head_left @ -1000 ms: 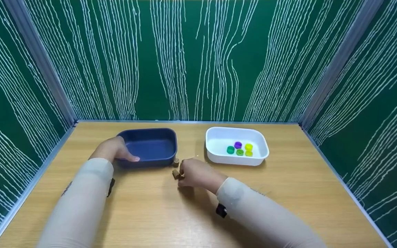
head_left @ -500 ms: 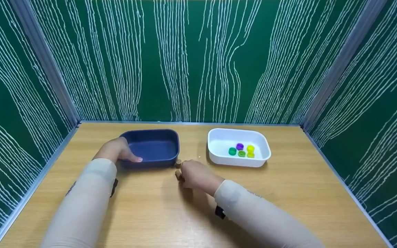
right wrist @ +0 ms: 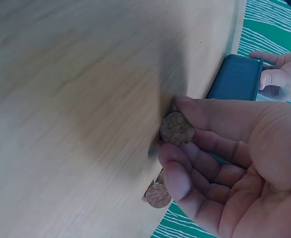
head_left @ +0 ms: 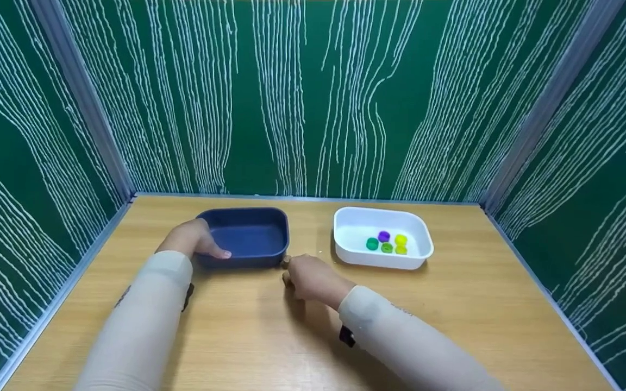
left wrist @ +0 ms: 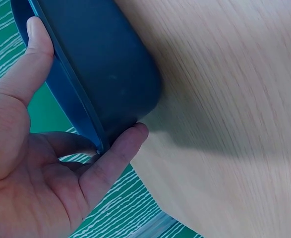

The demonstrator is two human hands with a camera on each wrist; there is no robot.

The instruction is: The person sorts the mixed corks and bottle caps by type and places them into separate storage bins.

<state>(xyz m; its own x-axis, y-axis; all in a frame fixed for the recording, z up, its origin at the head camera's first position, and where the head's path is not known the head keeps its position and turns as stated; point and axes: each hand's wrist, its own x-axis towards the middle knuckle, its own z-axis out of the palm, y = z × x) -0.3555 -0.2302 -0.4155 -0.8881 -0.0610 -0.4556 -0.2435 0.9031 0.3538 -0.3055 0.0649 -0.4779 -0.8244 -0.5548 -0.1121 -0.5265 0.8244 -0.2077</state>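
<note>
My left hand (head_left: pixel 188 239) holds a dark blue rectangular box (left wrist: pixel 98 59) at its left end. The thumb lies over the rim, and the other fingers are on the outer wall. In the right wrist view, my right hand (right wrist: pixel 224 163) pinches a short cork (right wrist: pixel 177 128) between thumb and fingers, close to the tabletop. Behind those fingers, partly covered, stand more corks (right wrist: pixel 158 196). Seen from the head, a cork (head_left: pixel 286 262) sits by the box's front right corner, beside the right hand's knuckles.
To the right of the blue box is a white rectangular box (head_left: pixel 383 261) with several small round pieces inside, among them a purple piece (head_left: pixel 383 237), a green piece (head_left: pixel 372 244) and a yellow piece (head_left: pixel 401 239). Green walls (head_left: pixel 335 136) with white wavy lines enclose the wooden table (head_left: pixel 237 336).
My right hand has closed in on the corks, covering more of them. The left hand keeps its hold on the blue box. The whole head view has shifted slightly right and down.
</note>
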